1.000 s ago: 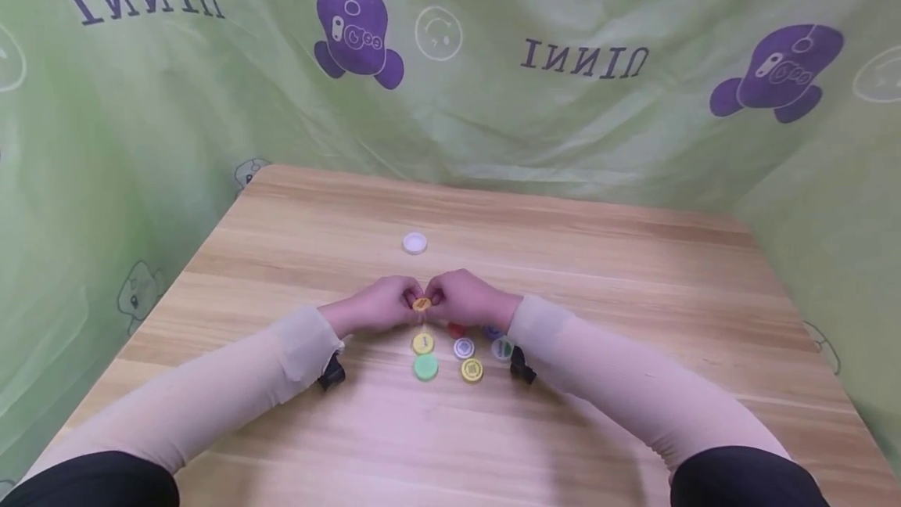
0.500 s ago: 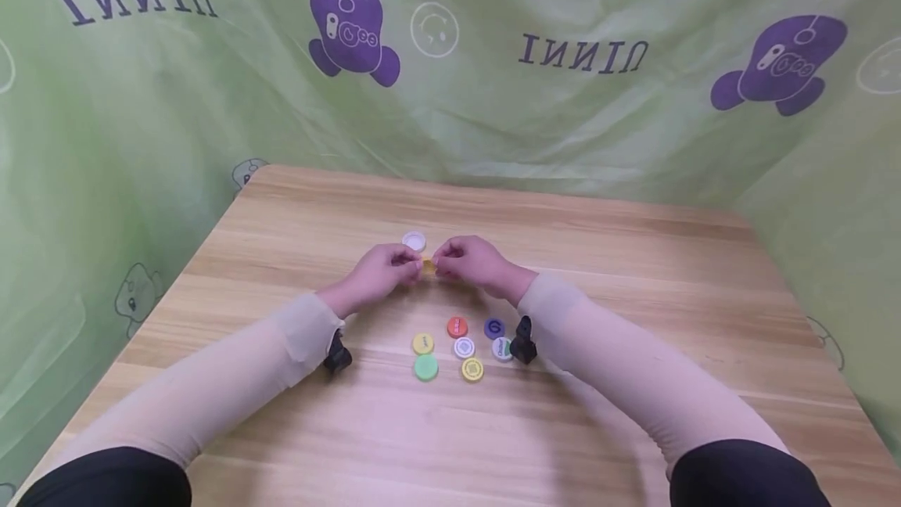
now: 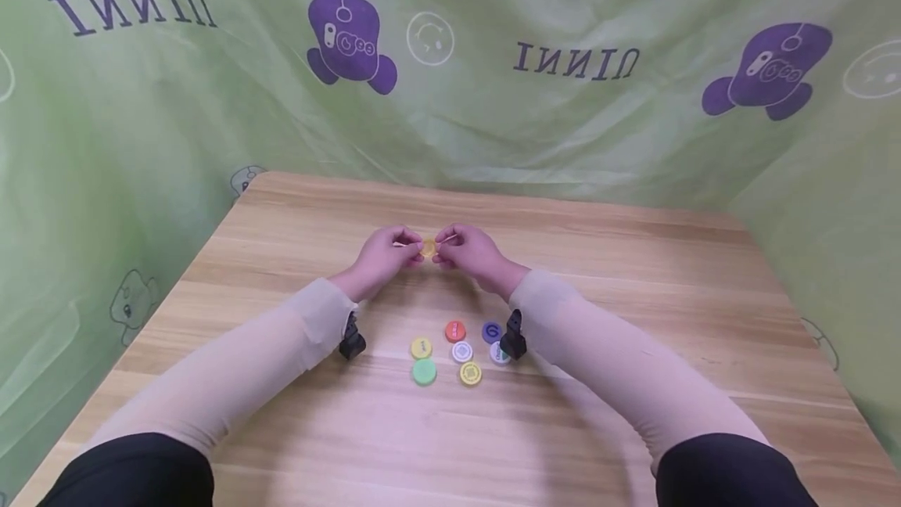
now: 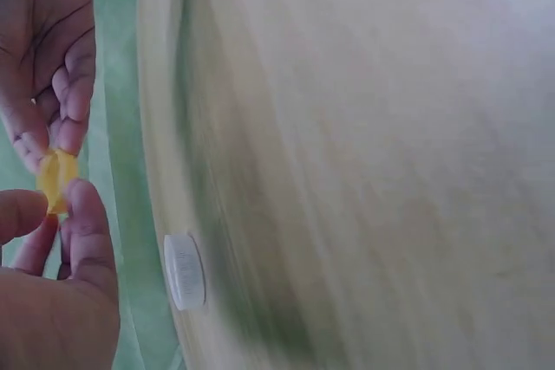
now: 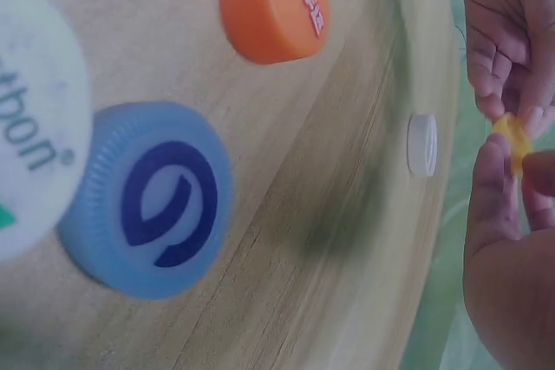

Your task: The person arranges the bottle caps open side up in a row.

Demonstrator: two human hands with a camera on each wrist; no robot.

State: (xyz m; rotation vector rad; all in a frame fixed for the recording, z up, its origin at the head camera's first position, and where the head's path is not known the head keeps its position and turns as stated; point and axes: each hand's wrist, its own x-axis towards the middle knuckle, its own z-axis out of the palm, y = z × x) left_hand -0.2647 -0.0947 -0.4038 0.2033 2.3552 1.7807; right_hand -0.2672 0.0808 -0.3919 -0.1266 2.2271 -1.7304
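Fingers [image 3: 407, 245] of both hands pinch one small yellow cap [image 3: 427, 247] between them, held in the air above the surface [image 3: 633, 272] at about 12 o'clock from the cap cluster. Left hand [image 3: 385, 257] grips its left edge, right hand [image 3: 470, 255] the right edge; both are curled tight on it.

Green printed backdrop [image 3: 211, 116] walls the surface on three sides.

Cluster near the wrists: green cap [image 3: 425, 372], blue cap [image 5: 147, 201], orange cap [image 5: 276, 4], more yellow and white ones around them. A lone white cap [image 4: 184, 270] lies under the hands.

Risk, as I judge it: the grip is on thin edges only. Uneven pressure could flip the yellow cap out, and it may roll off the surface.
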